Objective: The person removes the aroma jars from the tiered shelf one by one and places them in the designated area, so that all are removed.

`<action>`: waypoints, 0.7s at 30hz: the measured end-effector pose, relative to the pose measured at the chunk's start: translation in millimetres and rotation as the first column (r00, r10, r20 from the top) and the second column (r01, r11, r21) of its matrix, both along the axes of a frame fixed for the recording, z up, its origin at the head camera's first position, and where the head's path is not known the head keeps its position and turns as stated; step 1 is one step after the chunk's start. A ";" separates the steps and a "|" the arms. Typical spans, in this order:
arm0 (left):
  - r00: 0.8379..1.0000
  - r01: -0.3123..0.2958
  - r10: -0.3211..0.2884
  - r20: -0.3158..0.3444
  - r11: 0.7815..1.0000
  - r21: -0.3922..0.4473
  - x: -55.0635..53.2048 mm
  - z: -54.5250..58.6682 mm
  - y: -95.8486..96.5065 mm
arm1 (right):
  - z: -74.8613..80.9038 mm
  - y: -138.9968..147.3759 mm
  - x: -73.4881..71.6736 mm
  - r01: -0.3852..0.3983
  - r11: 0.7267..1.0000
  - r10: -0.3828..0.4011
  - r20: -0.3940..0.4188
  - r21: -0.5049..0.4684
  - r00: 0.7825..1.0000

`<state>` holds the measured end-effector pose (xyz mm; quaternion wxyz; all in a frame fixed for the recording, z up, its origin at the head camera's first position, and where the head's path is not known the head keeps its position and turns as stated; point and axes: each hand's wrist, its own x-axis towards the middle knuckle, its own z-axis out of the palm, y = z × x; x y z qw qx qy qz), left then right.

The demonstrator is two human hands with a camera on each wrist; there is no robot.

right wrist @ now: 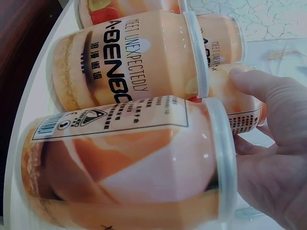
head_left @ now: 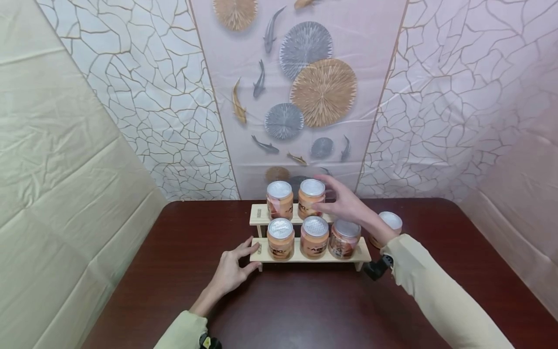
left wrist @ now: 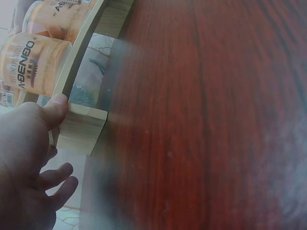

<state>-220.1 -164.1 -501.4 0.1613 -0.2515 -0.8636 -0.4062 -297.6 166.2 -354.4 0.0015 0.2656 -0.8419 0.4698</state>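
Observation:
A light wooden two-step rack (head_left: 301,258) bears jars with silvery lids and peach-coloured printed wraps. My left hand (head_left: 231,270) pinches the left end of its lower step; in the left wrist view the thumb (left wrist: 58,106) lies on the board's edge. My right hand (head_left: 344,199) grips the right jar on the upper step (head_left: 311,198), its thumb at the front and fingers round the far side. Left of it on that step is another jar (head_left: 279,201). Three jars stand along the lower step: left (head_left: 281,240), middle (head_left: 314,238) and right (head_left: 344,240).
One more jar (head_left: 390,222) stands on the dark red-brown table (head_left: 296,305) right of the rack, partly behind my right forearm. A patterned cloth (head_left: 305,155) hangs behind the table, and plain pale cloth (head_left: 65,194) hangs at the left.

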 end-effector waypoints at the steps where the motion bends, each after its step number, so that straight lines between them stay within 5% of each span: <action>1: 1.000 -0.001 0.001 -0.002 1.000 -0.001 0.0 0.0 0.0 | -0.3 -0.1 -0.2 0.000 1.000 0.000 0.001 -0.003 1.000; 21: 1.000 -0.003 0.003 0.002 1.000 -0.002 0.4 -0.5 0.2 | 3.3 4.5 0.2 0.021 1.000 -0.021 -0.036 0.001 0.999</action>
